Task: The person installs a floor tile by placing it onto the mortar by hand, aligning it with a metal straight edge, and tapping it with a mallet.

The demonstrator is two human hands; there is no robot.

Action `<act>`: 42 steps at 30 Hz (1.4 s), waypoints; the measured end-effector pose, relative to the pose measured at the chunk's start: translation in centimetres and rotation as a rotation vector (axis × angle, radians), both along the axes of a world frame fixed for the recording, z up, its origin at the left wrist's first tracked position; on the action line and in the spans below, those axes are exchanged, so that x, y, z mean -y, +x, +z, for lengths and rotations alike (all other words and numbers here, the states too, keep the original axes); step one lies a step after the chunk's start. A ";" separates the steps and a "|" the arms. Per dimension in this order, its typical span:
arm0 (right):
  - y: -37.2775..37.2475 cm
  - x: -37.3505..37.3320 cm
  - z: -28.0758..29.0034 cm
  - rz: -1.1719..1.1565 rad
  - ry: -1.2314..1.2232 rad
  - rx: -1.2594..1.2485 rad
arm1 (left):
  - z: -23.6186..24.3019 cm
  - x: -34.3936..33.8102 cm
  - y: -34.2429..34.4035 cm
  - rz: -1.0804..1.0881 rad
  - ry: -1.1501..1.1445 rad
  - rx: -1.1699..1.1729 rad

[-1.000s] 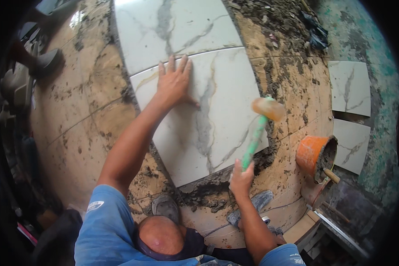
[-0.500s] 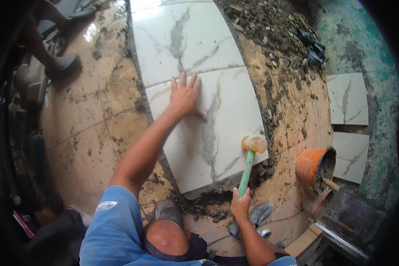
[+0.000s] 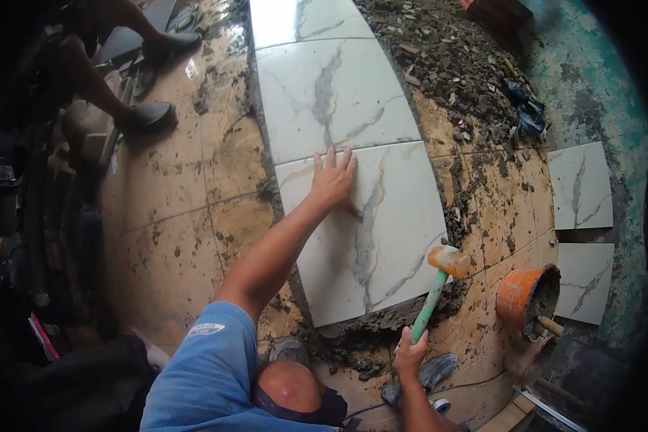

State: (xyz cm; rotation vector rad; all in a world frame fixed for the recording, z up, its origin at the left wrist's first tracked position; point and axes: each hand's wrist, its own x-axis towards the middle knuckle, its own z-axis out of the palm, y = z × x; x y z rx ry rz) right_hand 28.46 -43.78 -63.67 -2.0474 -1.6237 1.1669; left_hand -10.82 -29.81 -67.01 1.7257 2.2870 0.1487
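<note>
My left hand (image 3: 333, 183) rests with spread fingers on the upper part of a white, grey-veined marble-look tile (image 3: 324, 266), its fingertips at the joint with another such tile (image 3: 360, 83). My right hand (image 3: 410, 349) grips the green handle of a mallet (image 3: 446, 261) with a pale amber head, which is over the tile's lower right corner. Dark wet mortar (image 3: 360, 345) shows along the tile's near edge.
Another person's legs and shoes (image 3: 140, 119) are at upper left. Rubble (image 3: 425, 65) lies upper right, above a dark plastic bag (image 3: 525, 108). Two cut tiles (image 3: 579, 183) lie at right, beside an orange bucket (image 3: 518, 295) with a wooden-handled tool. Beige, dirt-spattered flooring (image 3: 165, 252) flanks the tile strip.
The scene has shifted right and down in the picture. The mallet head came down toward the tile's corner, then moved right to its edge. My left hand stays spread on the tile.
</note>
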 end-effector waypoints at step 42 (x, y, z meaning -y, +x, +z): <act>2.6 2.6 -2.5 -0.085 0.137 0.314 | -2.7 -13.6 7.4 -0.279 0.093 -0.076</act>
